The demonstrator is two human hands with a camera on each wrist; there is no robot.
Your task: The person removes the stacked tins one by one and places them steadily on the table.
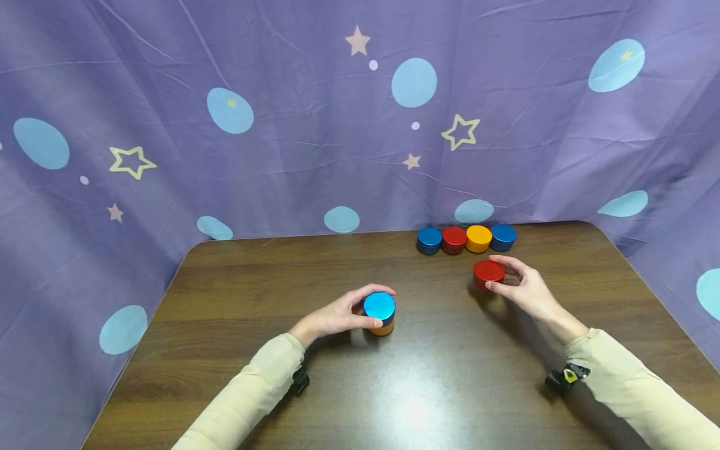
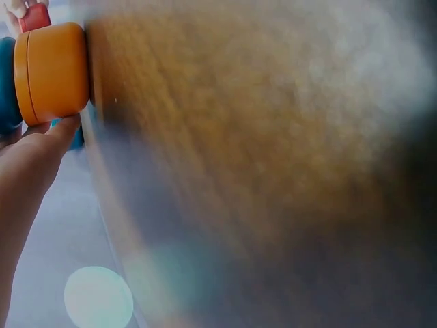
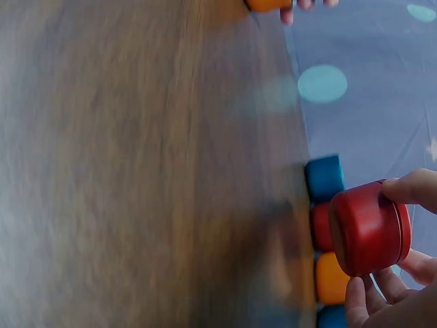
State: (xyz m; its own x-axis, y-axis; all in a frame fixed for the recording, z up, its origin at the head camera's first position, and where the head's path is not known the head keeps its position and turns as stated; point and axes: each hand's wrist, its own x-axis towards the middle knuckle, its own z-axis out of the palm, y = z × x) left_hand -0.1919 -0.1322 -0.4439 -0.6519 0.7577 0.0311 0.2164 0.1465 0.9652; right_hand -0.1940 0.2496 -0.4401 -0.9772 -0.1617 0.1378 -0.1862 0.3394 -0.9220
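Note:
Near the middle of the table, a small round blue tin (image 1: pixel 379 305) stands on top of an orange tin (image 1: pixel 382 330). My left hand (image 1: pixel 336 315) grips this stack from the left, thumb and fingers around the blue tin. In the left wrist view the orange tin (image 2: pixel 58 74) has its base at the tabletop. Farther right, my right hand (image 1: pixel 531 294) pinches a red tin (image 1: pixel 488 273) between thumb and fingers. The right wrist view has the red tin (image 3: pixel 369 229) tilted and lifted off the wood.
Along the back edge runs a row of tins: blue (image 1: pixel 429 240), red (image 1: pixel 453 240), orange (image 1: pixel 479 239) and another blue (image 1: pixel 503 237). The row lies just behind my right hand. A purple curtain (image 1: pixel 292 156) hangs behind the brown wooden table (image 1: pixel 242 281).

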